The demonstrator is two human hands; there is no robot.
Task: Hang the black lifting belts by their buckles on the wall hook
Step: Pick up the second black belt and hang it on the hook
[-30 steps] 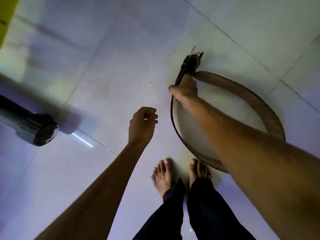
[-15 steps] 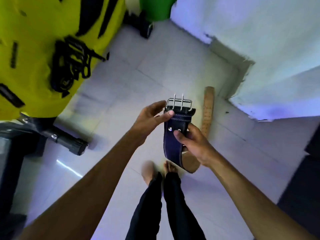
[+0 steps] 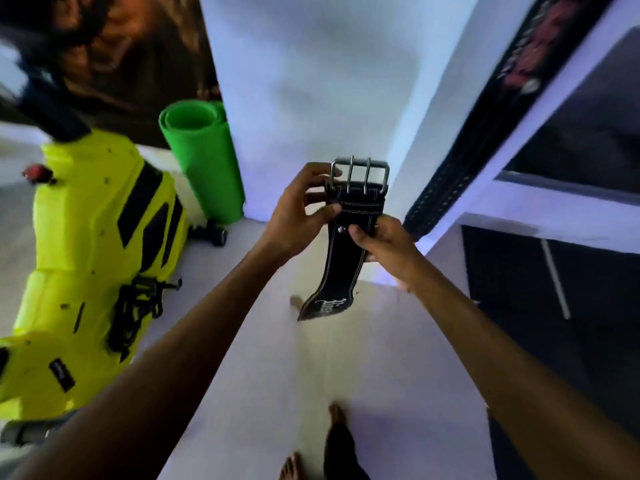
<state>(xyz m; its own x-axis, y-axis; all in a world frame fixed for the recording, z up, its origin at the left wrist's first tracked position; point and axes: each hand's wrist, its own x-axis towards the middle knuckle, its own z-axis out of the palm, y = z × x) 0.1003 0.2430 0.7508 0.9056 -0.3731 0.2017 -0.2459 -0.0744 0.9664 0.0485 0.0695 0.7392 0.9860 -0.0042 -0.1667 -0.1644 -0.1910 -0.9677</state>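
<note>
Black lifting belt [image 3: 343, 244] is hanging in the air in front of the person, between both hands, and its metal buckle [image 3: 360, 174] with two prongs is pointing upward. Left hand [image 3: 298, 213] is closing around the left edge of the belt just under the buckle, with the thumb pressing on the front face and the fingers curling behind. Right hand [image 3: 384, 240] is pinching the strap a little lower, near a small rivet, with the thumb on the front. Below the hands the strap is hanging down freely and is widening toward a part with white lettering, which is too blurred to read. Second dark belt [image 3: 460, 157] is hanging along the white wall [image 3: 311, 81] at the right. On the left, a rolled green mat [image 3: 201, 157] is standing beside a yellow machine [image 3: 86, 265].
</note>
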